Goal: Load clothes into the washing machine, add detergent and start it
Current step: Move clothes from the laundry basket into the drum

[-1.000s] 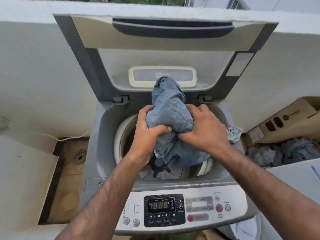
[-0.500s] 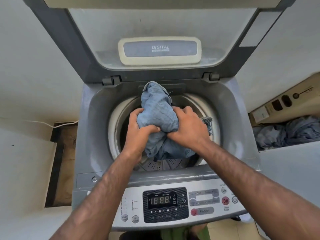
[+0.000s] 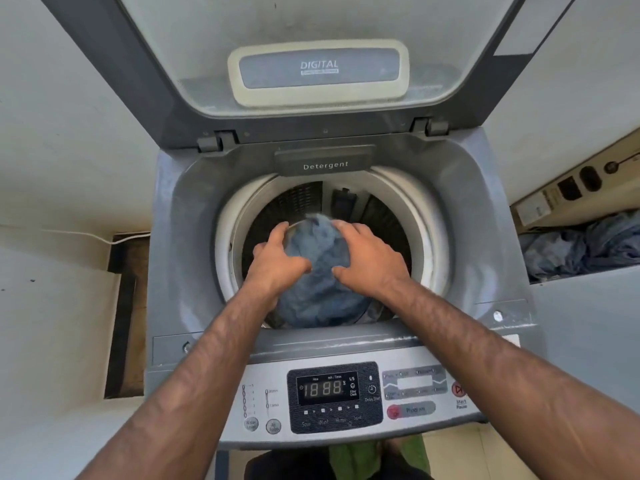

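Clothes (image 3: 317, 271) — crumpled blue bundle — cupped between left hand (image 3: 277, 261) and right hand (image 3: 372, 261).

- Both forearms are bare from the frame edge to the wrist, with no sleeve showing
- Left hand (image 3: 277, 268) has no ring, watch or glove
- Right hand (image 3: 370, 265) is likewise bare of jewellery
- Fine hair shows along both forearms
- At the bottom edge, green cloth (image 3: 353, 459) and dark clothing (image 3: 287, 465), blurred

Your left hand (image 3: 277, 263) and right hand (image 3: 372, 261) flank the cloth (image 3: 317, 271) inside the drum (image 3: 427, 237); the lid (image 3: 311, 22) stands behind, the panel (image 3: 334, 398) in front.
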Motion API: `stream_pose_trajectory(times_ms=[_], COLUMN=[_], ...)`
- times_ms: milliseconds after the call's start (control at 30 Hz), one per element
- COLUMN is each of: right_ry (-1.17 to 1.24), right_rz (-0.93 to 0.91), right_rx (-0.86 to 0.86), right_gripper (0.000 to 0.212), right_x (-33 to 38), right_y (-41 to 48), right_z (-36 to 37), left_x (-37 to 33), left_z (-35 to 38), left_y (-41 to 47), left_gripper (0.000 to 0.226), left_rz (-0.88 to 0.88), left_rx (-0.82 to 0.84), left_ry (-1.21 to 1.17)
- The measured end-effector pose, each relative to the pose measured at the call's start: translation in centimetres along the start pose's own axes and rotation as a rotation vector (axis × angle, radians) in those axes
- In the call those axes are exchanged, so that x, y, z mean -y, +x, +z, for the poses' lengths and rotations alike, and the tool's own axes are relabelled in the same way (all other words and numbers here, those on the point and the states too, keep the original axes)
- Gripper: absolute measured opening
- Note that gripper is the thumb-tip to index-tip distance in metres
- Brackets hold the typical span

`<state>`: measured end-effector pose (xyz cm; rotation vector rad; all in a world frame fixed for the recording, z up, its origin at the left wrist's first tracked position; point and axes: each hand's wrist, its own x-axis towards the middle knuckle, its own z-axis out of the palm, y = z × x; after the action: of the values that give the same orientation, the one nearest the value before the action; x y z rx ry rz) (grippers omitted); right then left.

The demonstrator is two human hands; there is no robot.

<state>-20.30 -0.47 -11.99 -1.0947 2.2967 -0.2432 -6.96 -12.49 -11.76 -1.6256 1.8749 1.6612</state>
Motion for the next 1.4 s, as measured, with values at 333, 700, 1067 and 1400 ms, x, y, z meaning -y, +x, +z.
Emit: stream_pose_trajectory(times_ms=[333, 700, 1067, 1400], right_ry=[0.016, 0.120, 0.262, 0.357], right_rz=[-0.080, -0.002, 0.239, 0.575], right_rx=[-0.115, -0.325, -0.558, -0.414], right_gripper=[0.080, 0.078, 0.071, 0.068], right_x=[-0.6, -8.1, -21.9, -37.8], right_y=[-2.0, -9.9, -22.6, -30.5], right_z=[-1.6, -7.8, -12.4, -4.4], left_x=[-1.9, -10.1, -17.5, -13.7], left_z=[2.3, 8.7, 23.9, 42.6], left_y=[-3.0, -9.9, -19.2, -19.1], left_gripper=[0.101, 0.095, 0.075, 0.070], left_rz=[0.115, 0.453, 0.860, 0.749], left_rx=[0.061, 0.144, 0.233, 0.563], left_ry=[0.191, 0.391, 0.636, 0.860])
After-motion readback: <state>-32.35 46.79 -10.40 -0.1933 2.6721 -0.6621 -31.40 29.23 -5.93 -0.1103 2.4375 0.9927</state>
